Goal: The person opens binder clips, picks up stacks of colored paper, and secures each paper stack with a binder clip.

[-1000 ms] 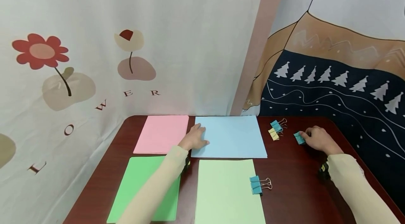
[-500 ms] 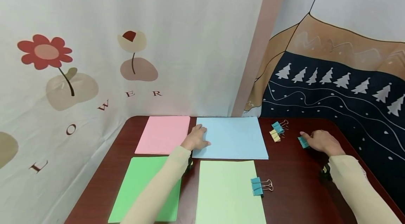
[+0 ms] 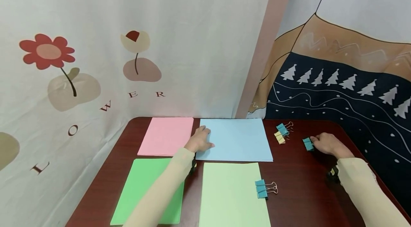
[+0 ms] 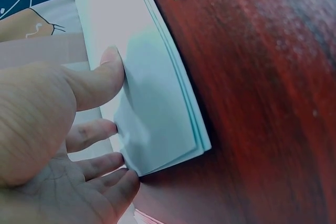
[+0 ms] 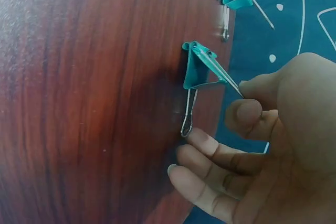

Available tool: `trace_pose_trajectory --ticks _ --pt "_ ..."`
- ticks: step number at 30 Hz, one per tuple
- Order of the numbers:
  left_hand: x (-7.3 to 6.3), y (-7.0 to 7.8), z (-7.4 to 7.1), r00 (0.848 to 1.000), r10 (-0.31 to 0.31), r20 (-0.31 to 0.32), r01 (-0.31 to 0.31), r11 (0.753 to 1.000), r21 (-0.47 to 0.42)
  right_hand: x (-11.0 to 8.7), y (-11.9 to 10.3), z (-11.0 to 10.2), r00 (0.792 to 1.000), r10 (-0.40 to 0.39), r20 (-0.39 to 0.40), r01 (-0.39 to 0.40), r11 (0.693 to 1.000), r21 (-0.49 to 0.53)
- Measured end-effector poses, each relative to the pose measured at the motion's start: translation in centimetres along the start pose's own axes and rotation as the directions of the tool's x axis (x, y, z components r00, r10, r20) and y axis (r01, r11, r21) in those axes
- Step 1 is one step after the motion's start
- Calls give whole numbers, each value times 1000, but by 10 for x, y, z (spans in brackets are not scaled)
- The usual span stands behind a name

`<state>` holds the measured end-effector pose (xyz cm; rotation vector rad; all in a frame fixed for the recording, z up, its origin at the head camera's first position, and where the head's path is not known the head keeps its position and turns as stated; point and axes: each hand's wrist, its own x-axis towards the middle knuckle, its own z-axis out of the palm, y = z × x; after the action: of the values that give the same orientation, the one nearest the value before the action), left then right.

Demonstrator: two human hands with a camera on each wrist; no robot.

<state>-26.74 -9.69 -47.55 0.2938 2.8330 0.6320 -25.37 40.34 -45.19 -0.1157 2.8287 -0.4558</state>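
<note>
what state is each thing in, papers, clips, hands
Pink paper: flat
Green paper: flat, partly hidden
Blue paper: flat
Pale green paper: flat, clipped
Front clip: clamped on pale green paper
Yellow clip: loose
Blue clip beside it: loose
Held clip: one handle pinched
Left hand: resting on blue paper
Right hand: pinching held clip

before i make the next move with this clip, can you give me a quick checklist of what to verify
1. Right hand has the teal clip: ok, pinching one wire handle.
2. Both handles in the pinch: not ok, the second handle lies outside it.
3. Left hand on the blue stack: ok, resting at its left edge.
4. Blue sheets flush: not ok, their edges step apart at the corner in the left wrist view.
5. Clip clear of the table: cannot tell.
</note>
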Motion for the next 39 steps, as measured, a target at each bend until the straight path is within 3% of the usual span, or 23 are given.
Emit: trace_pose_trajectory --ticks 7,14,19,22,26,33,35,39 --pt "1 4 3 998 -34 -43 34 999 -10 -1 -7 -3 1000 8 -5 -8 1000 6" --pt "2 19 6 983 -104 -152 116 990 76 -4 -9 -1 995 80 56 -89 978 189" --pt "2 29 6 958 -148 -246 215 938 273 -5 -7 -6 986 131 104 -159 924 349" --pt "2 32 5 943 -187 -275 273 908 318 -5 -4 -8 980 147 134 -190 886 424" --pt "2 32 4 927 -247 -283 324 906 270 -5 -2 -9 978 135 159 -200 828 525" --pt "3 29 0 927 -292 -238 337 924 179 -3 4 -9 974 88 210 -208 719 663" --pt "3 28 -1 923 -304 -237 340 931 132 -2 5 -8 972 95 215 -218 707 673" --pt "3 27 -4 922 -309 -235 331 942 59 -1 6 -6 976 65 209 -190 727 660"
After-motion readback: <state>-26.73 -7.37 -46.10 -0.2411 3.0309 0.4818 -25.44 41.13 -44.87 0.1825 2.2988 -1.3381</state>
